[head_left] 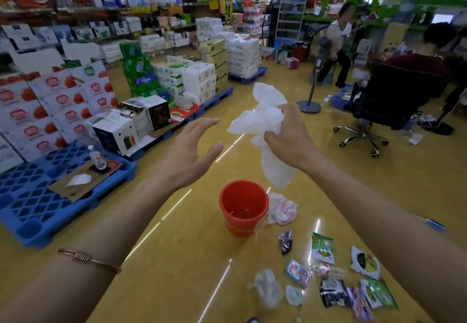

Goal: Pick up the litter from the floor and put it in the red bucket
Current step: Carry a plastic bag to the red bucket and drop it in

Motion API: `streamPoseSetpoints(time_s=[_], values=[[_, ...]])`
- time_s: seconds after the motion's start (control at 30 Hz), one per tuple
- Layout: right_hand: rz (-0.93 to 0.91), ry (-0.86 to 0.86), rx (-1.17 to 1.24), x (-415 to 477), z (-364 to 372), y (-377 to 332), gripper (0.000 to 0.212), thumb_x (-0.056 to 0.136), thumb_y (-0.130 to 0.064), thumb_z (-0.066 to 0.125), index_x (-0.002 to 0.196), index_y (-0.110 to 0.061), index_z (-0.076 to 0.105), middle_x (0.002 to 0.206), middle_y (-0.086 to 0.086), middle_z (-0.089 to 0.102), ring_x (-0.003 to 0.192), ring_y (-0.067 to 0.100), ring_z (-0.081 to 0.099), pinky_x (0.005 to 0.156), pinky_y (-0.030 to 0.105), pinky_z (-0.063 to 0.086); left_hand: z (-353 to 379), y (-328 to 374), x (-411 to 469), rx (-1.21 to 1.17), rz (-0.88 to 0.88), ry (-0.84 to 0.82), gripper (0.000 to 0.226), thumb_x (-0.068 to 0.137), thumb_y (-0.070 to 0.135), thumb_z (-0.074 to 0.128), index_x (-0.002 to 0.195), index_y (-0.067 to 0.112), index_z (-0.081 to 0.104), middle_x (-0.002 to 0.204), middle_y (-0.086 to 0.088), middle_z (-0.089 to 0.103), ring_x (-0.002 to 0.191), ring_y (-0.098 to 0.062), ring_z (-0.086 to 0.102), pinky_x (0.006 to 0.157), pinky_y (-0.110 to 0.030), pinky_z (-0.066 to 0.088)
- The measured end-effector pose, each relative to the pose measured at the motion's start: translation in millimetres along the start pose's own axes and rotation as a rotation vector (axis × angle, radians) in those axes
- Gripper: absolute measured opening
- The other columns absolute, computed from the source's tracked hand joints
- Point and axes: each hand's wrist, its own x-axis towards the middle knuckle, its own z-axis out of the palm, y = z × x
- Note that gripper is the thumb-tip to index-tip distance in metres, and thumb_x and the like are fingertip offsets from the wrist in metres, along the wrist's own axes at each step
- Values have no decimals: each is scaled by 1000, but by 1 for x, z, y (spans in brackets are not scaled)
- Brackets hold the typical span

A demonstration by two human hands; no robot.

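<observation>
A red bucket (243, 207) stands upright on the yellow floor. My right hand (290, 138) is raised above and slightly right of it, shut on a crumpled white plastic bag (262, 120) whose tail hangs toward the bucket's rim. My left hand (188, 154) is open, fingers spread, to the left of the bag and apart from it. More litter lies on the floor: a pink-white crumpled wrapper (281, 211) touching the bucket's right side, a clear crumpled bag (267, 288), a green snack packet (322, 248) and several other wrappers at the lower right.
Blue pallets (30, 211) with stacked boxes line the left. An office chair (364, 120) with a seated person is at the right, a fan stand (309, 106) behind the bag. Another person sits further back.
</observation>
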Motion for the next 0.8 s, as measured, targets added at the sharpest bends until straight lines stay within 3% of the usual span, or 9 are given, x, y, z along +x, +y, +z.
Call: streamPoseSetpoints(time_s=[0.4,0.5,0.67,0.8], values=[[37,-17,44,192,40,91,41,87,-10,55,124,-9,37,117,-1,33,101,13,39,83,23,33,52,-73,196,-2,-43,-14,50,91,37,53,139,36,36,146,9,34,133,-8,33,106,-28,28],[38,-27,41,223,54,107,42,87,-12,56,124,-9,37,117,-2,34,100,11,38,83,22,32,60,-95,229,-2,-45,-23,50,91,38,53,139,35,38,145,7,37,133,-9,34,107,-30,30],[95,-41,39,261,82,135,42,87,-17,58,123,-10,38,122,3,41,101,15,44,86,34,43,77,-130,277,-15,-14,-62,50,91,36,55,138,32,38,144,7,38,128,-3,34,103,-26,28],[155,-33,14,280,107,157,44,88,-18,59,125,-9,38,118,-3,37,99,13,42,83,29,39,96,-161,317,-11,38,-127,53,92,38,54,140,35,35,145,9,37,128,-1,33,100,-24,27]])
